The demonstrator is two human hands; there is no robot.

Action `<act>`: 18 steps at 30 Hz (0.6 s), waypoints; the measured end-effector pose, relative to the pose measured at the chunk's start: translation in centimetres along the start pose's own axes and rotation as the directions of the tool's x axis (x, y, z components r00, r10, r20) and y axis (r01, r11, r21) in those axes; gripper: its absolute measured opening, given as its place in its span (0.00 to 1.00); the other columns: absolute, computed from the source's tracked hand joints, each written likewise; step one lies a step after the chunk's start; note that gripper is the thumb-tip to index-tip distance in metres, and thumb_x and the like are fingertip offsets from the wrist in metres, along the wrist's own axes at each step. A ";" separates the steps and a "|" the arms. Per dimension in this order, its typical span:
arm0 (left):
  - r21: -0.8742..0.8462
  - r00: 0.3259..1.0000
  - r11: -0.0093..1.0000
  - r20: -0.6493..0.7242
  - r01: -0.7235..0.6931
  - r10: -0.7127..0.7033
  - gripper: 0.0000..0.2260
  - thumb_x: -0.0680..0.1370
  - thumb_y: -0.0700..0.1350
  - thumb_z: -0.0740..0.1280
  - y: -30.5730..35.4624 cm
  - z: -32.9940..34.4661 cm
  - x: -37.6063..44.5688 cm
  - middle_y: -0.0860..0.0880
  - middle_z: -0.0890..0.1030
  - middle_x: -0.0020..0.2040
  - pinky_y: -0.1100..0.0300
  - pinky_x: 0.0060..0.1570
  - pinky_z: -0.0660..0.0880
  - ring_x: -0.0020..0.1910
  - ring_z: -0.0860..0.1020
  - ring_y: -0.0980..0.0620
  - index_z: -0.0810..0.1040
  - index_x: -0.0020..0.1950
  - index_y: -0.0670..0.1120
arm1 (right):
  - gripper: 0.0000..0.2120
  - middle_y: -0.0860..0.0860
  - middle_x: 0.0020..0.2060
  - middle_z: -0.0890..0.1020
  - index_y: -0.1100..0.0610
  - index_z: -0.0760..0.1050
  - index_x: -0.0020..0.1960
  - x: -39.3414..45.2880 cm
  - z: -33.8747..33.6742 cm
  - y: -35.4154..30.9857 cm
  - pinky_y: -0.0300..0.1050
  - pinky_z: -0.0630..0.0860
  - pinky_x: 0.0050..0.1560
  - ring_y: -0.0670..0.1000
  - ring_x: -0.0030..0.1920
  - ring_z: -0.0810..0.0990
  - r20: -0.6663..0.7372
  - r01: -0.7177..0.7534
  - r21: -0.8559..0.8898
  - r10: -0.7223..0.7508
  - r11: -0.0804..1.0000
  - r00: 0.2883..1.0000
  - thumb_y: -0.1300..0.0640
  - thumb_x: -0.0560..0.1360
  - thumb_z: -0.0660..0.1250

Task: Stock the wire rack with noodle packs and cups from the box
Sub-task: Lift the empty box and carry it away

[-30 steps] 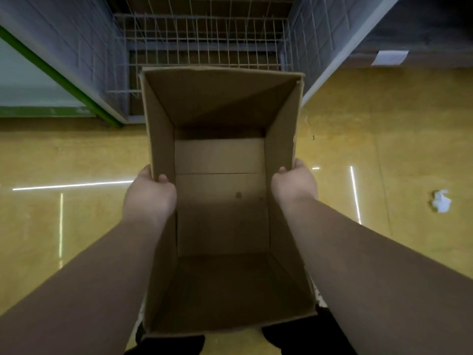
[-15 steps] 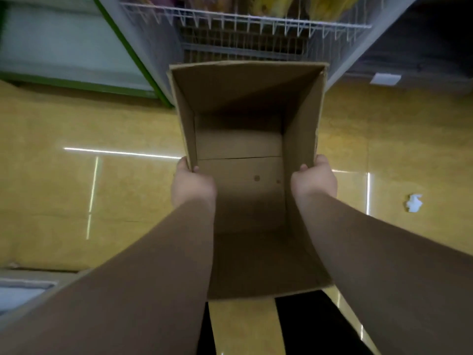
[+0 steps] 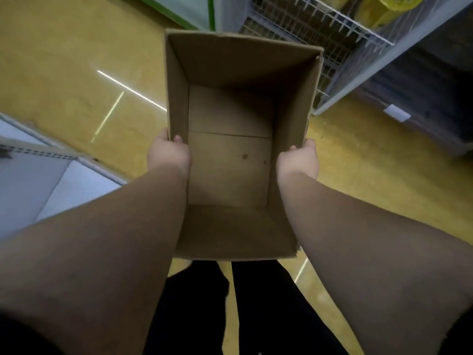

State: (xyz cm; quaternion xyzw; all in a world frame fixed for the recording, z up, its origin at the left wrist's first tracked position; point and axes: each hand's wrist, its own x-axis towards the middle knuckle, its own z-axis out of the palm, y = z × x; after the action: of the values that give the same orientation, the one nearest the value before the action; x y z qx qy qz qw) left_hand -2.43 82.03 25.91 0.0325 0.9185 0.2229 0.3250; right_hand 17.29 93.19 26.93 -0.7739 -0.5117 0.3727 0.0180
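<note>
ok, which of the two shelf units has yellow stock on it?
The wire rack at upper right, beyond the box: yellow packs sit on it. The white shelf at lower left shows none.

box (image 3: 230, 160): open, held over floor (image 3: 76, 73) | left hand (image 3: 167, 152), right hand (image 3: 298, 161): gripping side walls | wire rack (image 3: 320, 24): beyond box

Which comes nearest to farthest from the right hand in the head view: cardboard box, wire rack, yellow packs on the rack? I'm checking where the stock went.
1. cardboard box: gripped by the right hand at its right wall.
2. wire rack: ahead, beyond the box's far right corner.
3. yellow packs: on the rack's upper shelf, at the frame's top right.
</note>
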 end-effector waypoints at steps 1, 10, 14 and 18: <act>-0.024 1.000 1.000 -0.008 0.012 -0.012 0.22 0.87 0.49 0.60 -1.7 -0.8 -0.5 0.43 0.76 0.75 0.53 0.73 0.67 0.75 0.72 0.39 0.70 0.80 0.46 | 0.24 0.52 0.69 0.77 0.55 0.62 0.78 -1.2 0.5 0.4 0.45 0.70 0.53 0.58 0.64 0.79 0.018 0.024 -0.033 -0.024 0.999 1.000 0.63 0.82 0.57; -0.154 0.983 0.973 -0.043 0.172 -0.181 0.17 0.87 0.49 0.60 -19.7 -6.7 -7.3 0.42 0.80 0.63 0.48 0.65 0.71 0.66 0.77 0.36 0.71 0.74 0.44 | 0.18 0.58 0.57 0.82 0.56 0.66 0.74 -12.4 6.0 6.5 0.49 0.72 0.47 0.63 0.57 0.81 0.027 0.192 -0.205 -0.190 0.960 0.981 0.57 0.85 0.58; -0.190 0.970 0.958 -0.072 0.217 -0.234 0.17 0.88 0.48 0.59 -26.5 -8.1 -10.1 0.43 0.79 0.68 0.43 0.64 0.75 0.67 0.78 0.38 0.70 0.76 0.47 | 0.19 0.57 0.62 0.81 0.56 0.66 0.75 -17.0 8.3 9.8 0.51 0.77 0.50 0.62 0.58 0.82 0.083 0.224 -0.231 -0.210 0.947 0.974 0.60 0.84 0.58; -0.215 0.958 0.945 -0.087 0.248 -0.271 0.18 0.88 0.48 0.59 -31.2 -8.8 -12.8 0.43 0.78 0.69 0.44 0.66 0.75 0.68 0.77 0.39 0.70 0.77 0.46 | 0.21 0.57 0.59 0.82 0.56 0.66 0.75 -20.5 9.7 14.1 0.57 0.80 0.54 0.62 0.57 0.82 0.125 0.221 -0.251 -0.195 0.942 0.973 0.61 0.82 0.60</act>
State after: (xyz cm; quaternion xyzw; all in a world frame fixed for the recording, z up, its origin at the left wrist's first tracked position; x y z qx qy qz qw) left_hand 4.90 48.02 25.95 -0.1350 0.9046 0.2715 0.2995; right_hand 18.39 66.55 25.61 -0.6917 -0.6359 0.3350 -0.0710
